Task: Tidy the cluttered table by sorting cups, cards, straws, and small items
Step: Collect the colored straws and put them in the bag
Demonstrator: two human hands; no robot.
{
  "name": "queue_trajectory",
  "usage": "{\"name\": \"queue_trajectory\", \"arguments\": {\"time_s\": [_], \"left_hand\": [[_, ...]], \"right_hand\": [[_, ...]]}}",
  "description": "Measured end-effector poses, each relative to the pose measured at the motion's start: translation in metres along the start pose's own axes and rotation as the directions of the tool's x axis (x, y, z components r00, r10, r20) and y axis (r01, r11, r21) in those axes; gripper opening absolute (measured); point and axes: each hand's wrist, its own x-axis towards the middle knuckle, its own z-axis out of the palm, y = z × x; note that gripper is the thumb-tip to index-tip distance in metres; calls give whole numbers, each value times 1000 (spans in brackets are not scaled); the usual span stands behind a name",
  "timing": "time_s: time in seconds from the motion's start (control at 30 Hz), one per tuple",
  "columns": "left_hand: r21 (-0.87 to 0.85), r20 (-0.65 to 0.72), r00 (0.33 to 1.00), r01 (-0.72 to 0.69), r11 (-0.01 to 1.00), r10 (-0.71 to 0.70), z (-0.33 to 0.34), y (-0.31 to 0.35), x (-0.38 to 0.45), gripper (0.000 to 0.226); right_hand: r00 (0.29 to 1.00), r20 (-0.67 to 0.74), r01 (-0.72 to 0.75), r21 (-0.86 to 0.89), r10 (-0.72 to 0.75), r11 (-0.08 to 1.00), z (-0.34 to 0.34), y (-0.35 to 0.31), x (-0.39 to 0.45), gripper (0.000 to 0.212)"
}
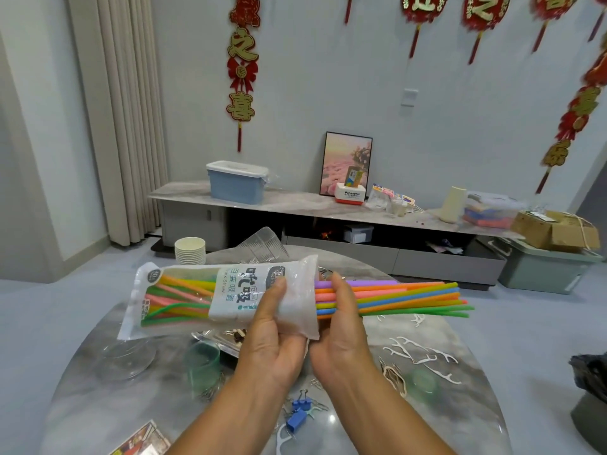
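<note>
Blue binder clips (pixel 297 413) and white floss picks (pixel 423 356) lie nearest on the marble tabletop (pixel 460 405), beside a green cup (pixel 202 361). Above them, a printed straw bag (pixel 216 298) is held in the air over the tabletop. The left hand (pixel 272 336) is clamped on the bag's open end, thumb on top and fingers beneath. The right hand (pixel 341 323) is closed around a bundle of coloured straws (pixel 404 298), whose near ends sit at the bag's mouth while the rest projects to the right. More straws are seen inside the bag. The straws are judged light, smooth and easily bent or splayed, so the bundle is best gripped close to the mouth and fed in straight. The film is thin, soft and likely slippery; its mouth is best kept pinched near the edge. A stack of paper cups (pixel 190 251) stands at the far rim.
</note>
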Motion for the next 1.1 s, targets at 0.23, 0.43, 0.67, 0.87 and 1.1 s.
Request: {"name": "queue_trajectory", "arguments": {"time_s": [0.23, 0.43, 0.67, 0.87, 1.1], "left_hand": [[-9, -66, 998, -26, 1000, 25, 2, -4, 1, 43], [115, -97, 989, -104, 988, 115, 7, 28, 18, 21], [130, -195, 966, -149, 980, 172, -3, 60, 29, 32], [177, -252, 949, -147, 973, 189, -12, 61, 37, 37], [203, -286, 931, -173, 964, 227, -25, 56, 54, 67]], "right_hand": [[998, 56, -18, -53, 21, 998, 2, 5, -9, 15], [993, 120, -18, -8, 19, 1000, 1, -14, -5, 33], [977, -138, 146, -137, -164, 980, -21, -58, 19, 40], [886, -83, 288, -673, -457, 681, -36, -76, 22, 44], [703, 693, 479, -625, -156, -616, -34, -79, 16, 96]]}}
